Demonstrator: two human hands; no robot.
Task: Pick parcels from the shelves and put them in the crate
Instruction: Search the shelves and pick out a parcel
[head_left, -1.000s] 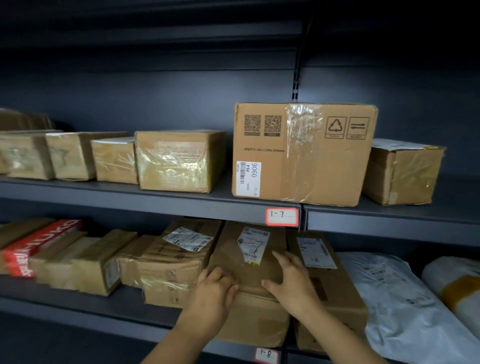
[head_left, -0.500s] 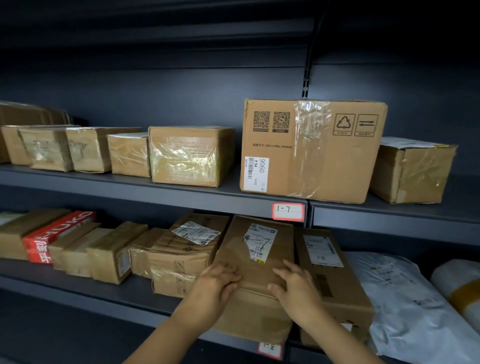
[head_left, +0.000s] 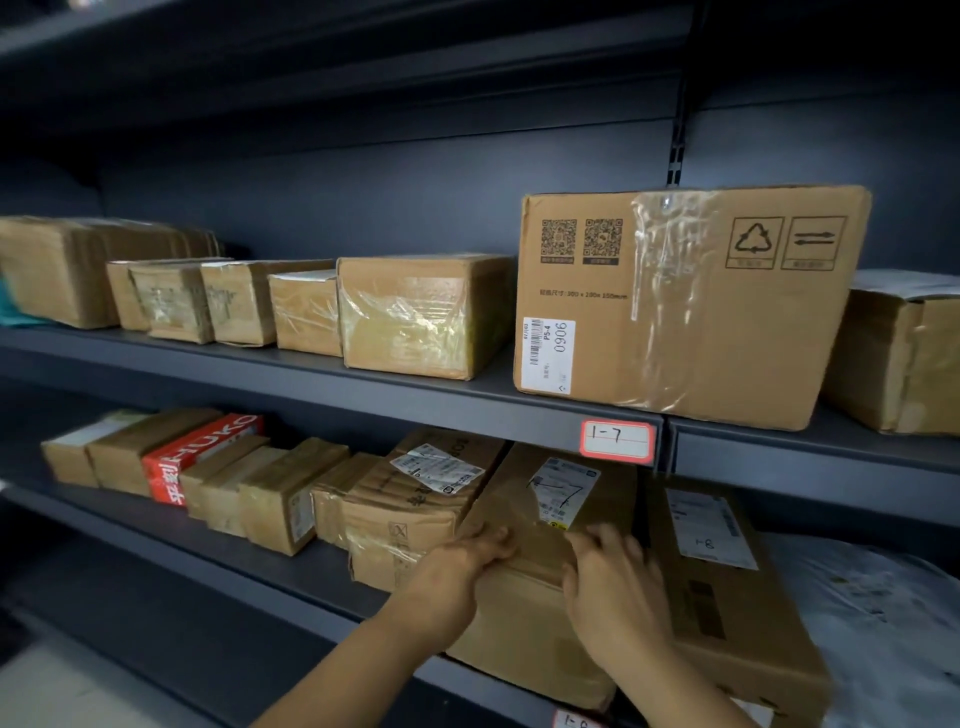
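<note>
- Two hands on one parcel (head_left: 540, 525) on the lower shelf (head_left: 291, 566): left hand (head_left: 462, 566) at its left top edge, right hand (head_left: 610, 582) at the right — likely to drag it forward.
- Fingers (head_left: 491, 538) lie pressed flat, not yet curled around anything.
- Neighbouring boxes touch both flanks; free room is only forward, past the shelf lip.
- Crate not in view.
</note>
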